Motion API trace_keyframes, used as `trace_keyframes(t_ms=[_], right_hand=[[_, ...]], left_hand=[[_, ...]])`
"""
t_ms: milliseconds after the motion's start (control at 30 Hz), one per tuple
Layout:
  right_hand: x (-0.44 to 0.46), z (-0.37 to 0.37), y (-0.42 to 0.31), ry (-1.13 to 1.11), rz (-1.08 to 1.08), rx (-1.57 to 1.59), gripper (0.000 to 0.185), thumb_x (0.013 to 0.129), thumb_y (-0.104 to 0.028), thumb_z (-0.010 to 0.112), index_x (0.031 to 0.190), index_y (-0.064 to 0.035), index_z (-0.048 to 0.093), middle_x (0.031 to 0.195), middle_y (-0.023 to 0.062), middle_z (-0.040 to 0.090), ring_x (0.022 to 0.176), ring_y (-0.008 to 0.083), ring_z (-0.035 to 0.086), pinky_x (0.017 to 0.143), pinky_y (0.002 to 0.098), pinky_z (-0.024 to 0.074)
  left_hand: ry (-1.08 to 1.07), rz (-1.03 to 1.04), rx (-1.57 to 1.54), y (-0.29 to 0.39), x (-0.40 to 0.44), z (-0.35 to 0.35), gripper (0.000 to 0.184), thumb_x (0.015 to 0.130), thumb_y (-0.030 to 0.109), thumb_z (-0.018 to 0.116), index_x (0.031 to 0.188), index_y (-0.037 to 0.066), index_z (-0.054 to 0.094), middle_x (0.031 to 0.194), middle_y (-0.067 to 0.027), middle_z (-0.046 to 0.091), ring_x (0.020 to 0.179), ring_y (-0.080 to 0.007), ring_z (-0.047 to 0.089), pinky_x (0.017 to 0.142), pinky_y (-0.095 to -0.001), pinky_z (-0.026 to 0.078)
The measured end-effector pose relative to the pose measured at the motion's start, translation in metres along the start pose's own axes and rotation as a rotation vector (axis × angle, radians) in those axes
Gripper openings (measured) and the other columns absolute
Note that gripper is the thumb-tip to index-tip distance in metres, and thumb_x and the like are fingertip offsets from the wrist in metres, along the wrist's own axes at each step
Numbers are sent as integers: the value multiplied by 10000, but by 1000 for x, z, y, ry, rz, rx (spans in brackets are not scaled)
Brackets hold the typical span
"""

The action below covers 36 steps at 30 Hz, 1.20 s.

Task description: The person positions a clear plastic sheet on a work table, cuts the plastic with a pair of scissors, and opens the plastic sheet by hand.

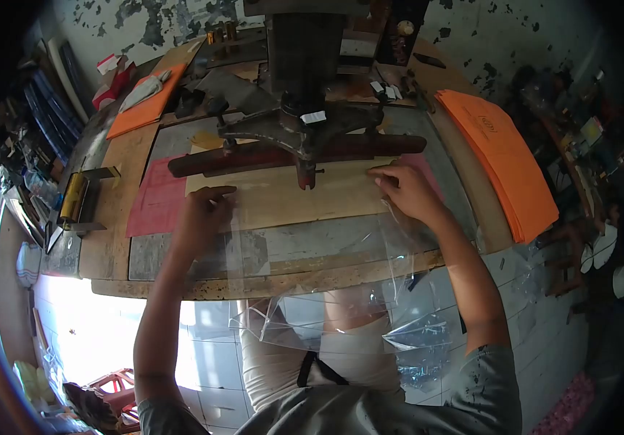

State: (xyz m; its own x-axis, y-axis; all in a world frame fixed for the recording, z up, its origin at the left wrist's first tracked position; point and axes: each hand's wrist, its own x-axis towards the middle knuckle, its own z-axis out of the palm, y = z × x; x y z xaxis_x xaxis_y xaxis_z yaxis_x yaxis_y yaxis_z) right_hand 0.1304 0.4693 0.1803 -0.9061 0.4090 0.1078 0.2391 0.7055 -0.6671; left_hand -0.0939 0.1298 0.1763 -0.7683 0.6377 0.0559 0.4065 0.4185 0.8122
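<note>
A clear plastic sheet (312,268) hangs over the table's front edge, its upper part lying on a yellow sheet (290,192). My left hand (207,214) pinches the plastic at its upper left corner. At the upper right corner, my right hand (410,190) has its fingers closed on the same plastic. Above the yellow sheet, just beyond my hands, stands a dark metal press (297,138) with a long horizontal bar. Pink sheets (156,199) show at both sides of the yellow one.
Orange stacks lie at the right (504,163) and at the back left (149,101), the latter with a grey cloth (145,90) on it. A gold roll (73,197) in a metal holder sits at the left edge. At far right a person sits near another table.
</note>
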Motion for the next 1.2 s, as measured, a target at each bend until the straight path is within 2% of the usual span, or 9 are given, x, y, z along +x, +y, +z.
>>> trace_keyframes(t_ms=[100,167,267,367,467,600,900,1200], right_hand=[[6,4,17,124,-168,-137,257,952,-83,647,1189,-72,745,977,141,702,904,286,683,813,350,525],[6,5,20,150,-196,-122,260,942,-85,655,1184,-76,751,966,137,678,892,302,659,812,367,516],[6,2,16,112,-122,-135,261,963,-68,647,1206,-62,741,893,105,626,815,240,615,749,342,488],[8,0,14,120,-99,-120,264,959,-62,653,1208,-63,741,867,99,602,778,227,586,709,343,471],[8,-2,12,133,-69,-105,268,936,-31,650,1182,-69,749,859,125,608,781,277,614,701,378,479],[10,-2,14,134,-68,-67,266,941,-27,650,1186,-67,746,862,126,609,765,275,610,694,375,475],[11,-4,14,118,-75,-66,259,950,-37,655,1191,-70,745,866,119,618,757,261,604,695,358,477],[11,-7,13,87,-27,-72,254,963,-52,648,1196,-72,747,851,99,599,744,225,577,697,333,472]], left_hand=[[152,190,125,-12,8,14,272,935,139,671,1184,65,750,889,-107,701,654,-165,596,658,-311,498],[135,179,151,-9,11,15,264,931,132,671,1175,80,757,902,-108,683,659,-178,587,657,-310,488],[132,157,150,-4,12,17,257,932,121,666,1168,82,761,866,-105,651,651,-179,574,647,-312,475],[136,131,170,4,13,19,255,938,106,657,1169,76,761,819,-99,618,640,-177,566,636,-315,466],[144,133,184,7,15,22,254,942,95,654,1171,71,761,779,-90,583,628,-174,554,625,-314,456],[165,171,171,4,17,25,250,946,83,647,1166,60,762,746,-83,556,616,-162,534,610,-310,442],[119,103,162,8,16,22,270,935,69,638,1177,50,757,736,-67,524,610,-130,484,596,-286,413],[89,79,71,0,15,22,267,930,63,635,1167,25,751,761,-72,562,627,-127,510,612,-281,430]])
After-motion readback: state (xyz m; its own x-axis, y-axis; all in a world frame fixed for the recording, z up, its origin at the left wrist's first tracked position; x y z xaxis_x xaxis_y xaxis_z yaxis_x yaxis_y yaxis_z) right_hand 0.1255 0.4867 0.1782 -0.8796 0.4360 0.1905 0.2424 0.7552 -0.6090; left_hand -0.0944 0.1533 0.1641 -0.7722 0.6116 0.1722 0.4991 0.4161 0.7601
